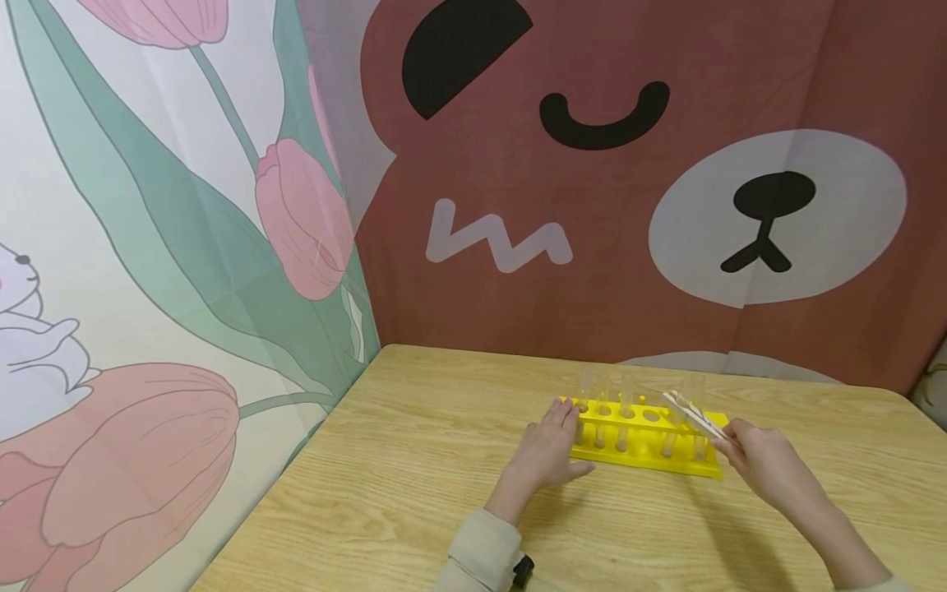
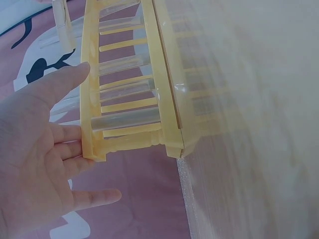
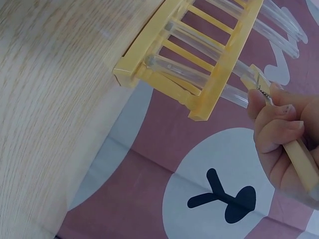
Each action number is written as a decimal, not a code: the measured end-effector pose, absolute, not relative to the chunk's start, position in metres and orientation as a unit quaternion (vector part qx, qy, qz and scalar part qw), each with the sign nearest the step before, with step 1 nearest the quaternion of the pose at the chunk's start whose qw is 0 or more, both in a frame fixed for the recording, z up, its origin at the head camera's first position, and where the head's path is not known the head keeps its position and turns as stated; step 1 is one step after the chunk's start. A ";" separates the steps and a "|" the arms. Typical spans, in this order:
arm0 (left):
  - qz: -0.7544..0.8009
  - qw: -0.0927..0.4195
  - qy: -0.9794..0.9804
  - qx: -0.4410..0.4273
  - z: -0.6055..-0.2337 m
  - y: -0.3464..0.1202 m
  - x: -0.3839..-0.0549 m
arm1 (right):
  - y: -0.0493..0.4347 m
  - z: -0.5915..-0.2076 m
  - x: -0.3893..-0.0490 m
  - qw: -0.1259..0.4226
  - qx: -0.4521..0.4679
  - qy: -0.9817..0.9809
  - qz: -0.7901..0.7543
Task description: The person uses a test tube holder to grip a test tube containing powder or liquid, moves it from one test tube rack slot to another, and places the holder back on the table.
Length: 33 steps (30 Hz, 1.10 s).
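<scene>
A yellow test tube rack (image 1: 644, 464) stands on the table with several clear test tubes (image 1: 627, 390) upright in its holes. My left hand (image 1: 546, 450) touches the rack's left end, its fingers extended and the thumb stretched along the front. In the left wrist view, that hand (image 2: 35, 149) lies against the rack's upper bar, little finger spread apart. My right hand (image 1: 769, 464) grips a wooden test tube clamp (image 1: 695, 415) by its handle. The clamp's head overlaps the upper part of a tube near the rack's right end; whether it grips that tube I cannot tell.
The wooden table (image 1: 370, 493) spreads out around the rack. Behind it hangs a cloth (image 1: 592, 312) printed with a brown bear, and a tulip-patterned cloth (image 1: 148, 288) hangs at the left. A black object (image 1: 523, 570) shows at the left sleeve's cuff.
</scene>
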<state>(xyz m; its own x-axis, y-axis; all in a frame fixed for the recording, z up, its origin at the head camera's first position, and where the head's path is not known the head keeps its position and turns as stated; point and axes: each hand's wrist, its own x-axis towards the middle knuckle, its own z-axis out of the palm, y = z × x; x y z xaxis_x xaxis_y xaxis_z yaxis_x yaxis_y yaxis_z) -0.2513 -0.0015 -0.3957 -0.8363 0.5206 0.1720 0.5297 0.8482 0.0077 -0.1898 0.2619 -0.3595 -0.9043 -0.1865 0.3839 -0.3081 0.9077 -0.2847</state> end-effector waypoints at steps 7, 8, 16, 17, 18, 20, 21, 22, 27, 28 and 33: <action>-0.028 0.083 -0.958 -0.274 -0.395 -0.002 -0.251 | 0.261 -0.359 -0.189 0.182 0.127 -0.960 0.172; -0.028 0.083 -0.958 -0.275 -0.395 -0.002 -0.251 | 0.261 -0.359 -0.189 0.182 0.127 -0.960 0.172; -0.024 0.088 -0.957 -0.275 -0.395 -0.002 -0.251 | 0.261 -0.358 -0.190 0.179 0.129 -0.960 0.174; -0.024 0.088 -0.957 -0.275 -0.395 -0.002 -0.251 | 0.261 -0.358 -0.190 0.179 0.129 -0.960 0.174; -0.023 0.088 -0.957 -0.275 -0.395 -0.002 -0.251 | 0.261 -0.358 -0.190 0.179 0.128 -0.960 0.173; -0.023 0.088 -0.957 -0.275 -0.395 -0.003 -0.251 | 0.261 -0.358 -0.190 0.179 0.129 -0.960 0.173; -0.024 0.087 -0.957 -0.275 -0.395 -0.003 -0.251 | 0.261 -0.358 -0.190 0.180 0.129 -0.960 0.173; -0.025 0.087 -0.957 -0.275 -0.395 -0.003 -0.251 | 0.261 -0.358 -0.190 0.180 0.129 -0.960 0.173; -0.032 0.085 -0.957 -0.275 -0.395 -0.002 -0.251 | 0.261 -0.357 -0.190 0.182 0.129 -0.959 0.174; -0.031 0.085 -0.957 -0.274 -0.395 -0.002 -0.251 | 0.261 -0.357 -0.190 0.182 0.129 -0.959 0.175; -0.029 0.081 -0.958 -0.273 -0.395 -0.002 -0.251 | 0.261 -0.358 -0.189 0.188 0.129 -0.958 0.175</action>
